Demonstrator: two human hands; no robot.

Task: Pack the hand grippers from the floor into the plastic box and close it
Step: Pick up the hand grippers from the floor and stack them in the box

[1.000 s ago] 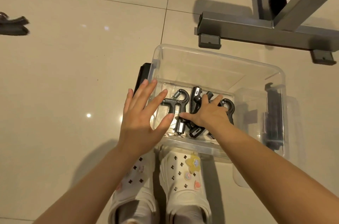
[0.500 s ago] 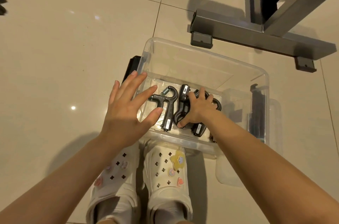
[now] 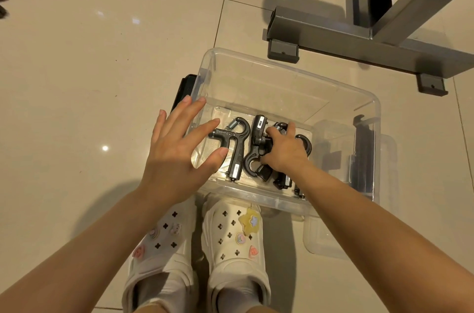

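Note:
A clear plastic box [image 3: 289, 74] stands open on the tiled floor, with several black hand grippers lying on its bottom. One hand gripper [image 3: 237, 144] lies free at the left of the pile. My right hand [image 3: 284, 150] is inside the box, its fingers curled round the middle hand gripper [image 3: 257, 133]. More grippers lie partly hidden under that hand. My left hand [image 3: 177, 148] hovers with spread fingers over the box's left wall and holds nothing. The clear lid [image 3: 384, 184] leans against the right side of the box.
A grey metal frame [image 3: 359, 38] with feet stands on the floor just beyond the box. My two white clogs [image 3: 230, 248] are against the box's near wall. A black latch [image 3: 183, 89] sticks out at the box's left end.
My right hand has shifted a little left inside the box and its fingers have curled round the middle gripper. My left hand keeps hovering at the left wall.

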